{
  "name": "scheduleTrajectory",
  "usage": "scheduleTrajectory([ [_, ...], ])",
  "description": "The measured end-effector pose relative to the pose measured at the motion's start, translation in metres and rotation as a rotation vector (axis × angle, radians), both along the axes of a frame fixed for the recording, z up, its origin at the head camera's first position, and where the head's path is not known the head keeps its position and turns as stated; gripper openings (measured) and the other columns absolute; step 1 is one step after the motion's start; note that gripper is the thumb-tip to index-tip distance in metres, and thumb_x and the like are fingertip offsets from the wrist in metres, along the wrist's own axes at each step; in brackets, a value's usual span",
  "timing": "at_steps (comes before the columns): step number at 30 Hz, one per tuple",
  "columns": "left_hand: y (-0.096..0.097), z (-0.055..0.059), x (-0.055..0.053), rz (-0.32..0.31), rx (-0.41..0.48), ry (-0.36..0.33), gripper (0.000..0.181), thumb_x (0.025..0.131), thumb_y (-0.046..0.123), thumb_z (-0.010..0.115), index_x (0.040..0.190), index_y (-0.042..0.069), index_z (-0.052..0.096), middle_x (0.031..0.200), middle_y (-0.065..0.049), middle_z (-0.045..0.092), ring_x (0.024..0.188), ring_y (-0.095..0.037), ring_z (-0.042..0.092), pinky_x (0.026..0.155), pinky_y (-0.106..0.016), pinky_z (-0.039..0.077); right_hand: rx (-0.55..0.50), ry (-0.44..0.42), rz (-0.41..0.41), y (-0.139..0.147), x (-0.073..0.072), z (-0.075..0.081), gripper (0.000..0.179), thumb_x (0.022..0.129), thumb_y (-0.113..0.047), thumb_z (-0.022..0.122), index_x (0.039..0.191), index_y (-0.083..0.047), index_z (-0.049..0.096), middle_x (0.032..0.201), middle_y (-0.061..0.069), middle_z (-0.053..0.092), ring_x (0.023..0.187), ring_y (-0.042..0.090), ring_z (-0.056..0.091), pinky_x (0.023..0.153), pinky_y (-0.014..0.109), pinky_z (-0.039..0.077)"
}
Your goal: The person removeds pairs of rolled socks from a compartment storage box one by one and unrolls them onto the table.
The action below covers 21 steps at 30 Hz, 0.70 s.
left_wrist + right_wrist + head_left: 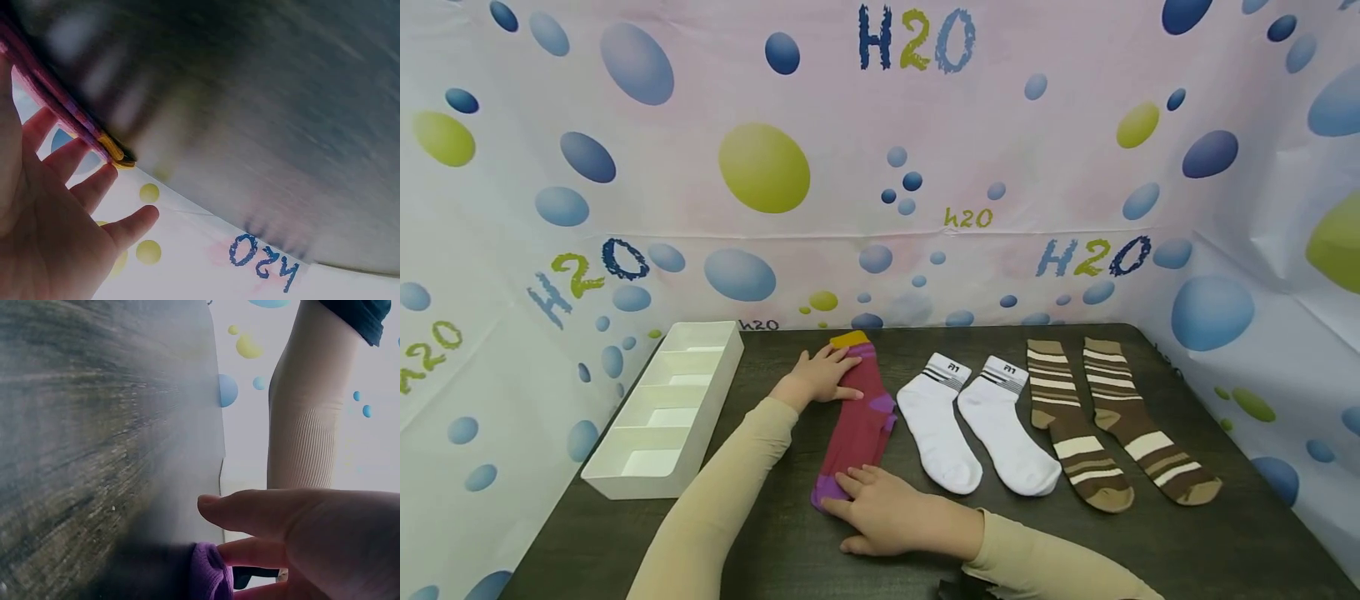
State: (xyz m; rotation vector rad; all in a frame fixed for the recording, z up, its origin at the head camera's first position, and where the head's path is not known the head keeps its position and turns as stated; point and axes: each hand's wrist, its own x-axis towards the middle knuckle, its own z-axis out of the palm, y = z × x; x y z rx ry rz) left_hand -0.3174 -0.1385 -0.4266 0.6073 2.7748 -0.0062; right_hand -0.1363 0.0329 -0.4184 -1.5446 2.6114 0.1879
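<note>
A pair of dark red socks (pixel 855 417) with purple heels and toes and a yellow cuff edge lies stacked on the dark table. My left hand (pixel 820 375) rests its spread fingers on the upper part, near the cuff. In the left wrist view the left fingertips (pixel 106 175) are straight along the layered sock edge. Over the toe end, my right hand (pixel 883 510) touches the sock with extended fingers. The right wrist view shows the purple toe (pixel 209 572) under the right fingers, with the thumb (pixel 219 509) held apart from it.
Two white ankle socks (pixel 938 425) lie just right of the red pair. Farther right are two brown striped socks (pixel 1150 425). A white box with compartments (pixel 715 417) stands at the left. Behind the table (pixel 760 533) hangs a sheet patterned with bubbles.
</note>
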Motion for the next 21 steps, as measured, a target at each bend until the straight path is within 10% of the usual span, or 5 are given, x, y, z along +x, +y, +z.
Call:
scheduleTrajectory([
  [14,0.004,0.005,-0.006,-0.054,0.004,0.008,0.075,0.09,0.063,0.053,0.152,0.026,0.034,0.161,-0.011,0.026,0.15,-0.038,0.017,0.114,-0.068,0.018,0.002,-0.043,-0.057,0.0,0.0,0.005,0.056,0.092,-0.056,0.057,0.141,-0.03,0.051,0.145,0.006,0.052,0.134,0.021,0.051,0.11,0.033,0.041],
  [21,-0.009,0.007,-0.021,-0.061,0.087,0.118,0.066,0.092,0.057,0.056,0.144,0.019,0.048,0.152,-0.013,0.043,0.143,-0.038,0.033,0.111,-0.063,0.03,-0.211,0.01,-0.02,0.007,-0.016,0.013,0.042,0.093,-0.043,0.063,0.128,-0.02,0.063,0.124,-0.003,0.066,0.113,0.011,0.063,0.099,0.029,0.049],
])
